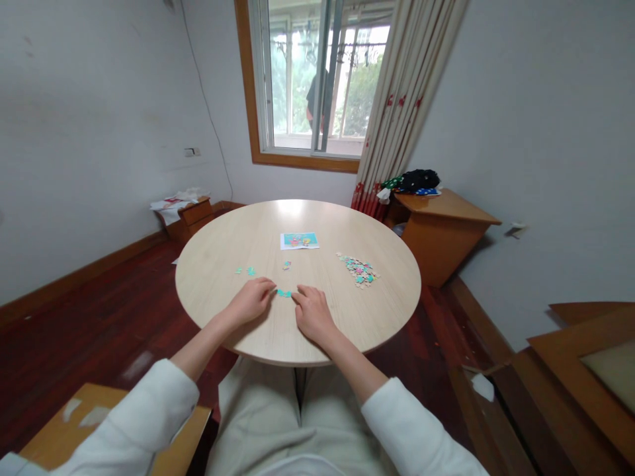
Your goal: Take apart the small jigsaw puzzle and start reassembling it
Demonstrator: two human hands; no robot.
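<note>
The 2 bare hands meet near the front edge of the table, fingers curled and pointing inward. The left hand [251,299] has its fingertips at 1 end of a short teal strip [284,293], and the right hand [312,312] has its own at the other; whether either actually pinches it, I cannot tell. The strip lies flat on the tabletop between them, bright teal, narrow, with knobbly, uneven edges like joined jigsaw pieces. Just beyond it sits a small pinkish and pale cluster [287,265]. Past the left hand are 2 more teal bits: a larger clump [251,271] and a smaller piece [239,270]. Farther off, to the right, spreads a loose pile [360,271] of teal, pink and beige pieces. Farther back lies a picture sheet [299,240], teal with pink and yellow figures and a white border, on the round pale wooden table [213,264].
</note>
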